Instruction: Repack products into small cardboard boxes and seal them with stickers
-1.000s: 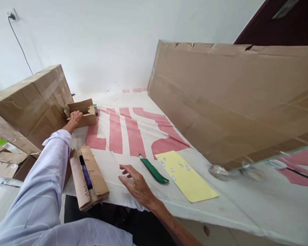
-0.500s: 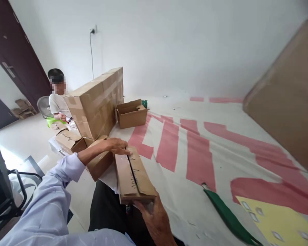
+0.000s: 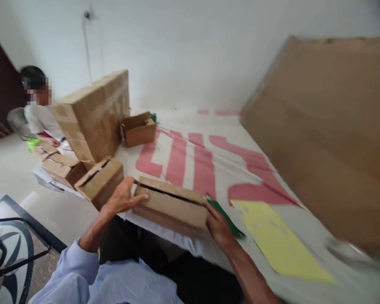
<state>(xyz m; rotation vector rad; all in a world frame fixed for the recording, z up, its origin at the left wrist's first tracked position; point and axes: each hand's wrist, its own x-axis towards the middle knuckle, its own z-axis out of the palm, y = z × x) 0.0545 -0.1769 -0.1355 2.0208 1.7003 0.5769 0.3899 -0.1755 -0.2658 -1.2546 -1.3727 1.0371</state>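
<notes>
A long cardboard box (image 3: 172,209) lies crosswise in front of me at the table's near edge, a dark gap running along its top flaps. My left hand (image 3: 124,195) is closed around its left end, with the thumb over the top. At the opposite end, my right hand (image 3: 217,221) grips the corner; some of its fingers are hidden. Just beyond the right hand lies a slim green object (image 3: 229,219), partly covered by that hand. A second cardboard box (image 3: 103,179) stands to the left of my left hand.
Behind on the left rises a stack of taped cartons (image 3: 95,120), with an open carton (image 3: 141,131) beside it. A yellow sheet (image 3: 281,240) lies on the right of the cloth-covered table. Large brown cardboard (image 3: 329,139) fills the far right. A co-worker (image 3: 44,118) sits at far left.
The box has turned from pointing away from me to lying crosswise. My left hand has moved to its left end and my right hand to its right end. The view has swung right.
</notes>
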